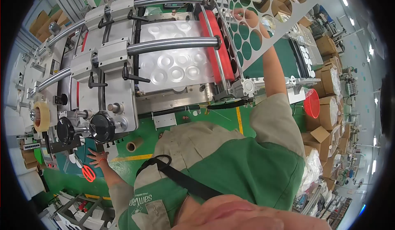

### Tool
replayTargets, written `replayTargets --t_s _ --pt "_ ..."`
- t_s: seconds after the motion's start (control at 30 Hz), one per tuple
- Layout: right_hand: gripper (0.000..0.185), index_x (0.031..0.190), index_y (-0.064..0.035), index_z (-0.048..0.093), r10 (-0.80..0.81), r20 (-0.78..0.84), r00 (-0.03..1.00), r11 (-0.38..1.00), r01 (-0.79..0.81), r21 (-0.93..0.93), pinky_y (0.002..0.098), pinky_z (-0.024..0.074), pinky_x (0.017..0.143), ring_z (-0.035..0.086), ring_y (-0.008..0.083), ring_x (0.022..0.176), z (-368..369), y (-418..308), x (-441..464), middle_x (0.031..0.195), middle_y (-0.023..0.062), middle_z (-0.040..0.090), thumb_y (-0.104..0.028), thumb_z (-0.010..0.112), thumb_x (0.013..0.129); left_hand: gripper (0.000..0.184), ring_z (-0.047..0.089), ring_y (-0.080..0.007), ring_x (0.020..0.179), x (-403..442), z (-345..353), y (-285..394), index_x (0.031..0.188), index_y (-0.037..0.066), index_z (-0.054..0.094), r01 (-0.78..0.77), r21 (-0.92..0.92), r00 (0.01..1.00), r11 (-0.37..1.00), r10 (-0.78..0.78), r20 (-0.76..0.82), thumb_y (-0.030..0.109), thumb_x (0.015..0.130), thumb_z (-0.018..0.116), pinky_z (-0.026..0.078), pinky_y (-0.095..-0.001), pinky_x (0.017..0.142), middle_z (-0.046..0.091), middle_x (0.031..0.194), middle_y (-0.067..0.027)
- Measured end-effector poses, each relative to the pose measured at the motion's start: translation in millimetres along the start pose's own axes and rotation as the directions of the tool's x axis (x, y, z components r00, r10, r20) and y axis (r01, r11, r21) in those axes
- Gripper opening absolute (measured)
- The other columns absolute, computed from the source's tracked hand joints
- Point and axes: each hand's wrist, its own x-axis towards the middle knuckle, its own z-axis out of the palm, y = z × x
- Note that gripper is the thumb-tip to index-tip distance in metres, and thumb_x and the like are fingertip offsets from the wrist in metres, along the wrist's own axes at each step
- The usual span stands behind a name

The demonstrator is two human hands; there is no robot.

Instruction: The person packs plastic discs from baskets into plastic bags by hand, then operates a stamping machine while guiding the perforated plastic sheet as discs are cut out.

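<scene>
My right hand (246,17) is raised at the top right, partly hidden behind a white sheet (269,45) with rows of round holes punched through. Its curled fingers show through the holes and grip the sheet, which hangs tilted beside the machine's red roller (214,45). My left hand (97,158) is low on the left with fingers spread and nothing held. It is next to orange-handled scissors (88,173) and over a dark teal surface (84,150). Between the arms, a shiny metal plate (164,61) with raised round shapes lies in the machine.
Steel guide bars (173,46) cross above the plate. Black knobs (102,126) and a tape roll (41,117) are on the machine's near left. A green belt (273,63) extends right, with white discs (305,55) beyond it. A red basket (312,103) and cardboard boxes (323,82) stand further right.
</scene>
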Motion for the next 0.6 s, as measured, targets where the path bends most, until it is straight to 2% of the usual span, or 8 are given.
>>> replayTargets --t_s 0.07,0.17,0.2,0.27,0.37,0.4,0.5,0.6 --pt "0.022 0.090 -0.0021 0.062 -0.175 -0.170 0.970 0.897 0.085 -0.435 0.0206 0.0408 0.053 0.047 0.0051 0.060 -10 9 -1 0.066 -0.0009 0.055 -0.022 0.061 0.080 0.121 -0.004 -0.0450 0.129 3 2 0 0.131 0.044 -0.014 0.013 0.007 1.000 1.000 -0.013 -0.001 0.027 0.054 0.077 0.009 -0.0608 0.099 -0.012 0.144 -0.0044" --pt "0.022 0.085 -0.0030 0.065 -0.097 -0.433 0.896 0.975 -0.002 -0.222 0.0243 0.0430 0.054 0.051 0.0096 0.055 -9 8 -27 0.059 0.0033 0.056 -0.024 0.063 0.077 0.121 -0.004 -0.0453 0.129 6 6 -2 0.132 0.044 -0.014 0.008 0.010 1.000 1.000 -0.008 -0.016 0.027 0.054 0.077 0.009 -0.0613 0.099 -0.012 0.144 -0.0041" --pt "0.022 0.085 -0.0030 0.065 -0.098 -0.428 0.899 0.975 0.001 -0.222 0.0243 0.0430 0.054 0.051 0.0096 0.055 -15 19 -29 0.059 0.0033 0.056 -0.024 0.063 0.077 0.120 -0.004 -0.0456 0.129 6 6 -2 0.132 0.044 -0.013 -0.002 0.001 1.000 1.000 0.002 -0.022 0.027 0.054 0.077 0.009 -0.0614 0.099 -0.012 0.144 -0.0041" --pt "0.027 0.095 -0.0075 0.063 -0.154 -0.517 0.842 0.769 -0.227 -0.597 0.0299 0.0447 0.056 0.056 0.0168 0.058 -20 60 -36 0.068 0.0074 0.061 -0.024 0.065 0.074 0.120 -0.004 -0.0459 0.128 5 6 -4 0.132 0.044 -0.013 -0.008 -0.006 1.000 1.000 0.008 -0.025 0.027 0.054 0.077 0.010 -0.0615 0.099 -0.012 0.144 -0.0040" --pt "0.040 0.107 -0.0125 0.057 -0.125 -0.394 0.911 0.748 -0.174 -0.641 0.0332 0.0455 0.060 0.059 0.0212 0.064 -5 86 -40 0.076 0.0089 0.062 -0.024 0.068 0.070 0.119 -0.004 -0.0461 0.128 7 6 -2 0.132 0.044 -0.012 -0.007 0.002 1.000 1.000 0.007 -0.022 0.028 0.054 0.077 0.010 -0.0613 0.099 -0.012 0.144 -0.0040" --pt "0.046 0.113 -0.0146 0.052 -0.171 -0.301 0.938 0.780 -0.058 -0.623 0.0321 0.0445 0.060 0.057 0.0204 0.066 1 91 -40 0.080 0.0097 0.060 -0.019 0.067 0.070 0.119 -0.004 -0.0462 0.128 7 6 -2 0.133 0.043 -0.012 -0.006 0.002 1.000 1.000 0.006 -0.013 0.028 0.054 0.077 0.010 -0.0613 0.099 -0.012 0.144 -0.0041" --pt "0.040 0.109 -0.0149 0.054 -0.285 -0.218 0.933 0.840 0.133 -0.527 0.0323 0.0423 0.057 0.054 0.0214 0.063 36 60 -25 0.076 0.0096 0.056 -0.011 0.064 0.071 0.119 -0.004 -0.0465 0.128 6 6 -3 0.133 0.043 -0.011 -0.008 0.005 1.000 1.000 0.008 -0.010 0.028 0.054 0.076 0.010 -0.0612 0.099 -0.012 0.144 -0.0043" --pt "0.041 0.104 -0.0147 0.056 -0.396 -0.047 0.917 0.718 0.278 -0.638 0.0328 0.0394 0.053 0.048 0.0218 0.057 41 58 -13 0.070 0.0087 0.049 0.000 0.058 0.067 0.118 -0.003 -0.0472 0.128 4 4 -2 0.133 0.043 -0.011 -0.020 -0.010 0.999 1.000 0.019 -0.028 0.028 0.054 0.076 0.010 -0.0613 0.099 -0.011 0.145 -0.0044"
